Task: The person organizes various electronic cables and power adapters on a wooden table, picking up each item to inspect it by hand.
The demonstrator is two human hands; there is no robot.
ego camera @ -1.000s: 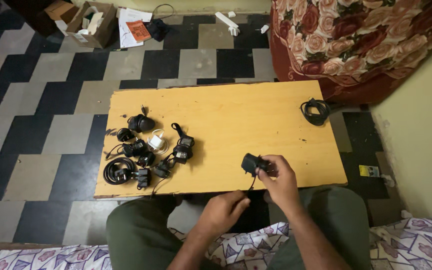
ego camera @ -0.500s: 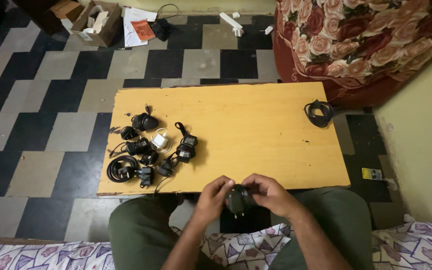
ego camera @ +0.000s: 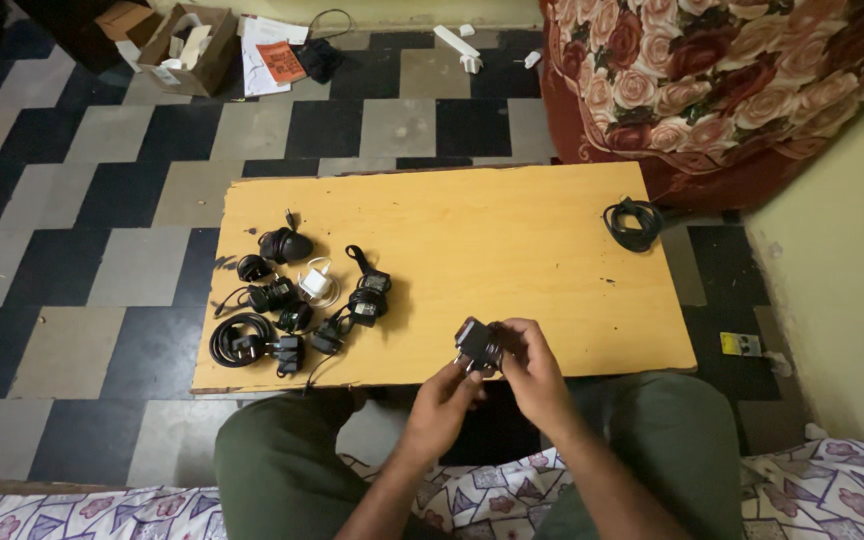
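Note:
A black plug-in power adapter (ego camera: 476, 343) is held between both hands just above the near edge of the yellow wooden table (ego camera: 492, 240). My left hand (ego camera: 449, 397) grips it from below and my right hand (ego camera: 527, 366) holds it from the right side. A pile of several black adapters and coiled cords (ego camera: 292, 300), with one white charger (ego camera: 313, 282) among them, lies on the table's left part. A coiled black cable (ego camera: 632, 222) rests at the table's far right corner.
The floor is black and grey tile. A cardboard box (ego camera: 184, 45) and papers (ego camera: 268, 55) lie at the far left. A floral blanket (ego camera: 732, 70) hangs at the upper right, beside a pale wall (ego camera: 842, 250). My knees sit under the near edge.
The adapter went from my right hand alone over the table, down towards my lap into both hands, then back up to the table edge, turned differently.

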